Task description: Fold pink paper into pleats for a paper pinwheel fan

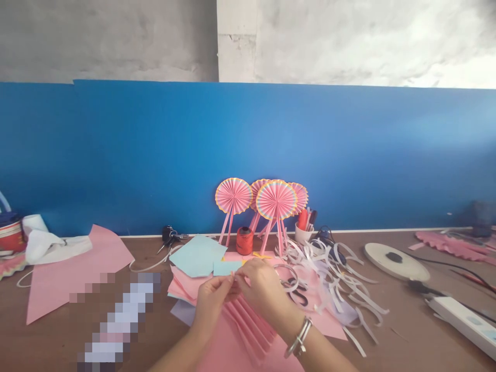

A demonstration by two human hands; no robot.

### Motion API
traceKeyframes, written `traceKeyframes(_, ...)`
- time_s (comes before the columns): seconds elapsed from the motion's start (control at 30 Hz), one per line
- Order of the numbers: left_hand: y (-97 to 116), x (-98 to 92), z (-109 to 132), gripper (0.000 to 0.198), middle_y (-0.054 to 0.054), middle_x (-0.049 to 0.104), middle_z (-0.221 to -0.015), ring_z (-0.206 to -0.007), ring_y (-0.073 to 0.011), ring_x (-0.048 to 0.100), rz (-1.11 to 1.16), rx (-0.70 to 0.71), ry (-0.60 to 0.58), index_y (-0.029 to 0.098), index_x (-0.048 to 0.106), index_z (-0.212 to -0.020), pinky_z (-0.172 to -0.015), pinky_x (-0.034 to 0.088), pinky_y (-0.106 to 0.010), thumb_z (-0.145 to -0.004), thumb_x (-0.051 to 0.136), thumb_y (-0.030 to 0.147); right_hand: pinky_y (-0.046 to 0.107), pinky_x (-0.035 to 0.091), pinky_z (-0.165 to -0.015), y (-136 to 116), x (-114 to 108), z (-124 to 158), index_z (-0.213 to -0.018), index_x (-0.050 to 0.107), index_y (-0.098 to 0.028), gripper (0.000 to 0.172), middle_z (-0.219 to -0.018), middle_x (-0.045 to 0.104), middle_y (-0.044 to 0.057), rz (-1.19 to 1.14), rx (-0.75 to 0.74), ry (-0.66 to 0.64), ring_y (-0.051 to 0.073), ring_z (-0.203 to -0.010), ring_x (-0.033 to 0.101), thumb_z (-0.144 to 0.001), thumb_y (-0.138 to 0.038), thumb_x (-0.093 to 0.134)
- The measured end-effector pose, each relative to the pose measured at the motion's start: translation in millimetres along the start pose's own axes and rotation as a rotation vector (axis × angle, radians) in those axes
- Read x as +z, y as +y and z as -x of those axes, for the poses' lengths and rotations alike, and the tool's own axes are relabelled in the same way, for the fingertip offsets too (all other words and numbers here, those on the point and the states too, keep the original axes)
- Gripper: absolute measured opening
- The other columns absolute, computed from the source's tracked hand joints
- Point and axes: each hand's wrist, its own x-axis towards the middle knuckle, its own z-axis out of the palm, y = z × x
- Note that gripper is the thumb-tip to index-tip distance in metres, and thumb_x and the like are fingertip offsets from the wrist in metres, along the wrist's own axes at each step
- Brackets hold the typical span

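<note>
A pleated sheet of pink paper (250, 328) lies under and in front of my hands, its folds fanning toward me. My left hand (212, 299) is closed in a pinch at the upper end of the folds. Against its fingertips, the bent fingers of my right hand (260, 287) are pinched too; whatever lies between the fingertips is too small to make out. Light blue paper (199, 256) and more pink sheets (182, 284) lie just beyond and left of my hands. Scissors (298, 297) rest to the right, partly hidden by white strips.
Round pink paper fans (233, 196) stand against the blue partition (155, 155), near a red spool (244, 241) and a cup of pens (303, 233). White paper strips (349, 281) are heaped right. A power strip (465, 323), keys (168, 236) and a pink sheet (77, 274) lie farther out.
</note>
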Motion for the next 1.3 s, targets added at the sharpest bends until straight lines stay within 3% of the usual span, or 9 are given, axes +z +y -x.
traceKeyframes(0.2, -2, 2.0, 1, 0.031, -0.002, 0.068, -0.062, -0.068, -0.0205, 0.064, -0.032, 0.033, -0.001, 0.016, 0.070, -0.060, -0.071, 0.052, -0.030, -0.067, 0.070, 0.046, 0.031, 0.024, -0.062, -5, 13, 8, -0.060, 0.055, -0.017, 0.024, -0.061, 0.058, 0.003, 0.252, -0.096, 0.135, 0.016, -0.059, 0.046, -0.081, -0.008, 0.047)
traceKeyframes(0.4, -3, 2.0, 0, 0.030, -0.001, 0.067, -0.061, -0.065, -0.0198, 0.063, -0.033, 0.042, 0.009, 0.016, 0.072, -0.064, -0.071, 0.053, -0.031, -0.066, 0.071, 0.046, 0.031, 0.025, -0.062, -10, 15, 8, -0.060, 0.052, -0.018, 0.021, -0.062, 0.058, 0.002, 0.156, -0.040, 0.193, 0.016, -0.061, 0.048, -0.078, -0.008, 0.047)
traceKeyframes(0.53, 2, 1.5, -1, 0.034, -0.004, 0.069, -0.064, -0.069, -0.0207, 0.065, 0.004, 0.028, -0.016, 0.014, 0.073, -0.067, -0.075, 0.052, -0.032, -0.065, 0.073, 0.048, 0.026, 0.032, -0.061, -6, 7, 0, -0.058, 0.055, -0.019, 0.014, -0.065, 0.062, 0.001, -0.171, 0.193, 0.132, 0.015, -0.063, 0.052, -0.070, -0.013, 0.052)
traceKeyframes(0.7, 6, 0.2, -4, 0.034, -0.006, 0.070, -0.068, -0.066, -0.0180, 0.065, 0.035, -0.018, 0.073, 0.013, 0.071, -0.066, -0.068, 0.052, -0.028, -0.059, 0.078, 0.046, 0.024, 0.040, -0.061, 15, -14, -13, -0.059, 0.058, -0.018, 0.011, -0.063, 0.063, 0.000, -0.459, 0.362, 0.084, 0.015, -0.064, 0.056, -0.066, -0.016, 0.050)
traceKeyframes(0.83, 8, 0.3, -5, 0.034, -0.005, 0.069, -0.066, -0.065, -0.0167, 0.065, 0.042, -0.037, 0.053, 0.013, 0.070, -0.066, -0.065, 0.052, -0.026, -0.059, 0.078, 0.046, 0.024, 0.041, -0.061, 25, -23, -16, -0.061, 0.061, -0.017, 0.012, -0.063, 0.062, 0.000, -0.538, 0.339, 0.068, 0.015, -0.064, 0.056, -0.068, -0.017, 0.051)
traceKeyframes(1.1, 7, -1.8, -5, 0.033, -0.006, 0.070, -0.068, -0.070, -0.0192, 0.067, 0.086, -0.014, 0.062, 0.013, 0.070, -0.068, -0.070, 0.052, -0.029, -0.060, 0.077, 0.044, 0.025, 0.043, -0.069, 12, -23, -10, -0.080, 0.069, -0.018, 0.018, -0.082, 0.070, 0.003, -0.595, 0.199, -0.067, 0.016, -0.078, 0.061, -0.079, -0.030, 0.057)
traceKeyframes(1.2, 7, -1.4, -4, 0.034, -0.006, 0.070, -0.069, -0.070, -0.0187, 0.067, 0.098, -0.008, 0.044, 0.013, 0.070, -0.070, -0.072, 0.052, -0.029, -0.061, 0.077, 0.045, 0.026, 0.043, -0.071, 9, -23, -9, -0.082, 0.068, -0.018, 0.021, -0.084, 0.069, 0.002, -0.590, 0.200, -0.079, 0.016, -0.080, 0.060, -0.077, -0.037, 0.061)
traceKeyframes(1.3, 7, -0.4, -3, 0.035, -0.007, 0.071, -0.073, -0.073, -0.0185, 0.067, 0.100, -0.012, 0.012, 0.013, 0.070, -0.073, -0.073, 0.052, -0.028, -0.062, 0.076, 0.045, 0.026, 0.042, -0.068, 8, -20, -9, -0.076, 0.065, -0.018, 0.015, -0.079, 0.068, 0.002, -0.574, 0.238, -0.096, 0.016, -0.077, 0.060, -0.077, -0.032, 0.060)
